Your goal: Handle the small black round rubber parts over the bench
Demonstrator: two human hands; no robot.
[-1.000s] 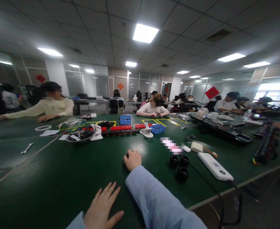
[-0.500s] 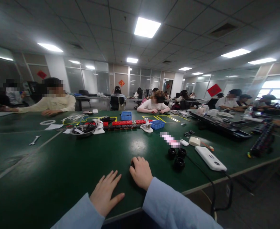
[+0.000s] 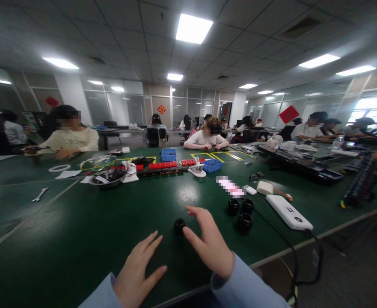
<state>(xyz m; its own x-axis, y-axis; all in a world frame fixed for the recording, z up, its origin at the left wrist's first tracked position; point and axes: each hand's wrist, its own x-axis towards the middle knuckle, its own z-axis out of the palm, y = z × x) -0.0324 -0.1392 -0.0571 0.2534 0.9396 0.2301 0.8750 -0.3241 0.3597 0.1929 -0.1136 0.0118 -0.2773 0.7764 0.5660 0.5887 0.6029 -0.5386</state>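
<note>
A small round black part (image 3: 179, 226), ring-like with a hole in its top, stands on the green table (image 3: 88, 244) in front of me. My right hand (image 3: 209, 239) is just to the right of it, thumb and fingers apart with nothing between them; whether the thumb tip touches the part I cannot tell. To the left and nearer to me, my left hand (image 3: 138, 269) is open, its fingers spread, holding nothing. Farther right sits a group of three similar black parts (image 3: 245, 222).
Right of the black parts lies a white power bank (image 3: 289, 211) with a black cable. Farther back are a metal bowl (image 3: 106, 182) of wires, blue bins (image 3: 212, 165), white clamps (image 3: 197, 167) and red parts (image 3: 162, 165). A wrench (image 3: 40, 195) lies left. Other people sit around.
My right hand has come off the small black part and moved right, its fingers opening, so the part now shows. My left hand remains spread and has shifted slightly.
</note>
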